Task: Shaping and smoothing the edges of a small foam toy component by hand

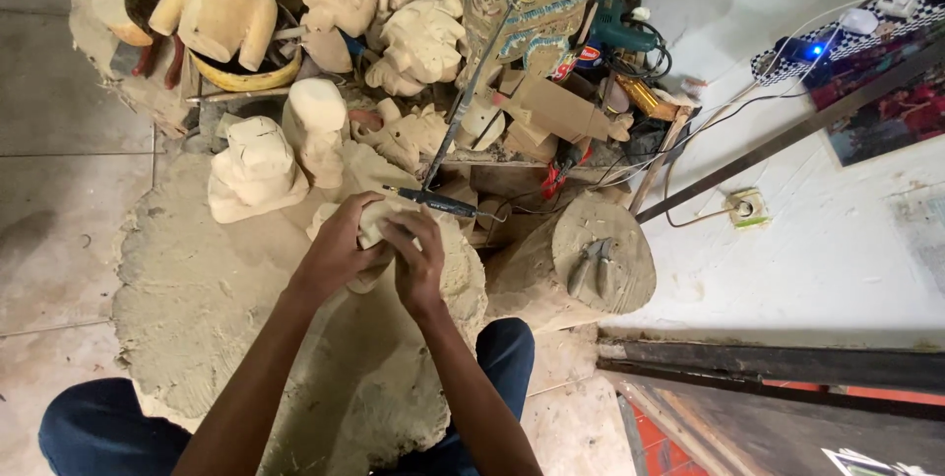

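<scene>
From my feed both hands were clamped on the pale wood carving (379,230), left hand (340,250) cupping it, right hand (418,259) gripping alongside, with brown cardboard boxes (551,112) piled behind

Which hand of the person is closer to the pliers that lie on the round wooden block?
The right hand. It grips a rotary tool over the carving, just left of the wooden block with the pliers. The left hand holds the carving farther left.

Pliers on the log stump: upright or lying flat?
Lying flat. The pliers rest on the cut top of the log stump, handles pointing toward the camera, apart from both hands.
</scene>
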